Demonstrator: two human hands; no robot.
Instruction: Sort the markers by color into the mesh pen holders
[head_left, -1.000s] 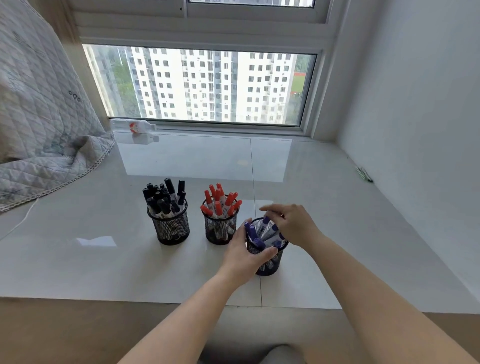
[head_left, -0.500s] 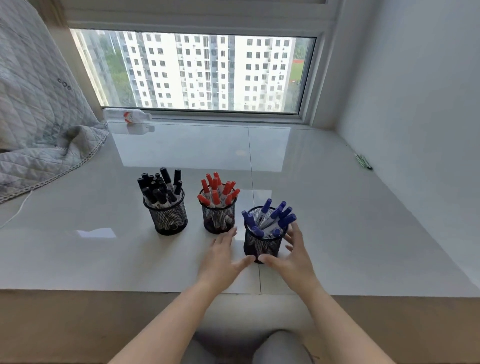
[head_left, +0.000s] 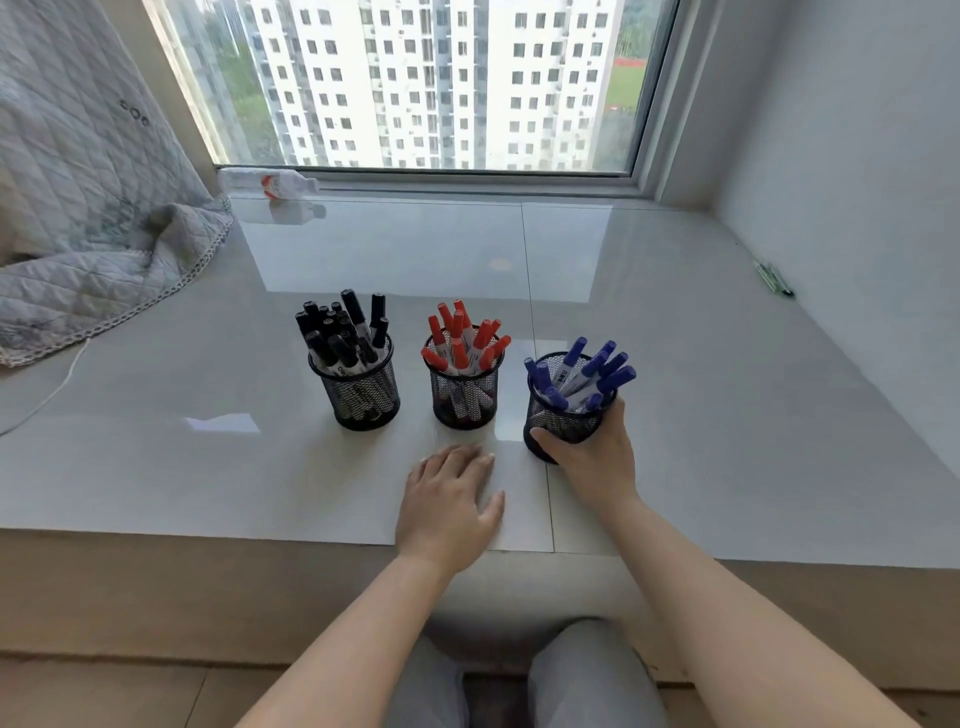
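Three black mesh pen holders stand in a row on the glossy white sill. The left holder (head_left: 358, 397) is full of black markers (head_left: 340, 335). The middle holder (head_left: 465, 397) carries red markers (head_left: 462, 338). The right holder (head_left: 563, 421) contains blue markers (head_left: 584, 371). My right hand (head_left: 597, 460) is wrapped around the right holder from the front, thumb on its left side. My left hand (head_left: 449, 499) rests flat on the sill in front of the middle holder, fingers apart, holding nothing.
A quilted grey blanket (head_left: 88, 208) is piled at the left, with a white cable (head_left: 47, 395) beside it. A plastic bottle (head_left: 267, 182) lies by the window frame. Green pens (head_left: 774, 278) lie against the right wall. The sill's front edge (head_left: 208, 538) runs below my hands.
My right hand went from the blue markers' tops to the holder's side and closed around it. My left hand let go of that holder and drew back flat onto the sill.
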